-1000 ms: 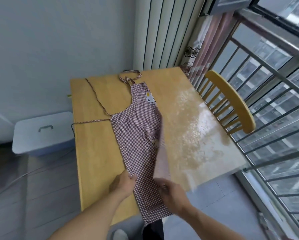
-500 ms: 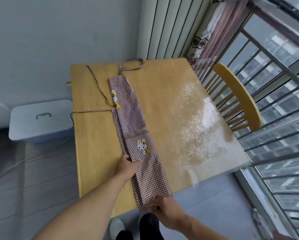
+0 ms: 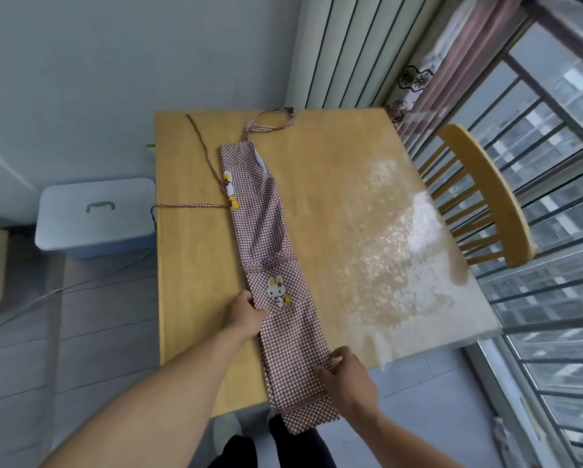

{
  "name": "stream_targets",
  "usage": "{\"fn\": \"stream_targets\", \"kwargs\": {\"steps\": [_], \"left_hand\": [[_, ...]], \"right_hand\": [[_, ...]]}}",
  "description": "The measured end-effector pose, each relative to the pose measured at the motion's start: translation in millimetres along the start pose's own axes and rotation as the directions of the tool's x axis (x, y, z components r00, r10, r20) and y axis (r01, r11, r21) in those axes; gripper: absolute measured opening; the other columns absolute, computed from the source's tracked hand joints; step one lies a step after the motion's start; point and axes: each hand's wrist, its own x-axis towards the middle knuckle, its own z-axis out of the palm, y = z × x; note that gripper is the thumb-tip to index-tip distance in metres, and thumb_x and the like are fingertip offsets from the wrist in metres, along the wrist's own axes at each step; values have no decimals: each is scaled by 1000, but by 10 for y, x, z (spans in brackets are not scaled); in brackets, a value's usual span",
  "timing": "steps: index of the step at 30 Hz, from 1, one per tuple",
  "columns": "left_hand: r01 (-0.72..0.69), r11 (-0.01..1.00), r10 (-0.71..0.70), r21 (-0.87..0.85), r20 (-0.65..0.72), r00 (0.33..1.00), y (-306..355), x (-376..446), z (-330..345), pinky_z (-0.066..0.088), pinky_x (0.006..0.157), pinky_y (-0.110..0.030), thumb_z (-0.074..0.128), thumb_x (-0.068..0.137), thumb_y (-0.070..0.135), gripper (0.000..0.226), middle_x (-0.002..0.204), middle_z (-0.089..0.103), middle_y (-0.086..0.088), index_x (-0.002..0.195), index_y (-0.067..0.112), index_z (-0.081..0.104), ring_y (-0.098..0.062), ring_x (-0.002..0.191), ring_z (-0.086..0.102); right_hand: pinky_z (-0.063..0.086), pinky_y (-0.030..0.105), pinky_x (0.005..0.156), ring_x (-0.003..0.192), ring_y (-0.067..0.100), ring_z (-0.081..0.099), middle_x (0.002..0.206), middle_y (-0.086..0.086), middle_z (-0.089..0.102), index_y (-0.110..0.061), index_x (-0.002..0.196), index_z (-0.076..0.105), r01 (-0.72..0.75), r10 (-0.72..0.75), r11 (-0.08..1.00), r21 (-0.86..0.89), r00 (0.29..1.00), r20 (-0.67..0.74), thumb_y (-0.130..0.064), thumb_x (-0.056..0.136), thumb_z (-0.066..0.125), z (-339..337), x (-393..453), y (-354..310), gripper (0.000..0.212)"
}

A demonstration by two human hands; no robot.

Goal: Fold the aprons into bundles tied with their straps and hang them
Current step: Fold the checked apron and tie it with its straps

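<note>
Checked apron (image 3: pixel 266 231) (hem overhanging table (image 3: pixel 195 265)) pinched by both hands' fingers (image 3: pixel 323 369).

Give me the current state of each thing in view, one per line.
checked apron: folded lengthwise into a narrow strip, hem hanging over the near table edge
neck loop: flat on the table, untied
waist straps: loose, trailing left
left hand: grip on the strip's left edge
right hand: resting on the strip's right edge
storage box: lid on
</note>
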Motion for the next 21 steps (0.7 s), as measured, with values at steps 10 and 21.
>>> {"fn": "stream_targets", "kwargs": {"steps": [10, 21], "left_hand": [[-151, 984, 126, -96, -229, 965, -169, -165, 175, 56, 91, -46, 73, 89, 8, 66, 121, 61, 3, 142, 28, 42, -23, 108, 62], [-377, 857, 488, 351, -323, 811, -237, -210, 139, 49, 106, -46, 74, 87, 13, 76, 154, 40, -5, 153, 25, 39, -26, 135, 46]], "right_hand": [[42, 25, 55, 74, 9, 63, 82, -6, 66, -17, 85, 61, -174, 135, 943, 285, 979, 151, -47, 89, 73, 56, 16, 63, 32], [54, 19, 67, 90, 12, 71, 100, -3, 75, -13, 99, 73, -252, -25, 839, 482, 867, 497, -32, 87, 80, 20, -131, 125, 24]]}}
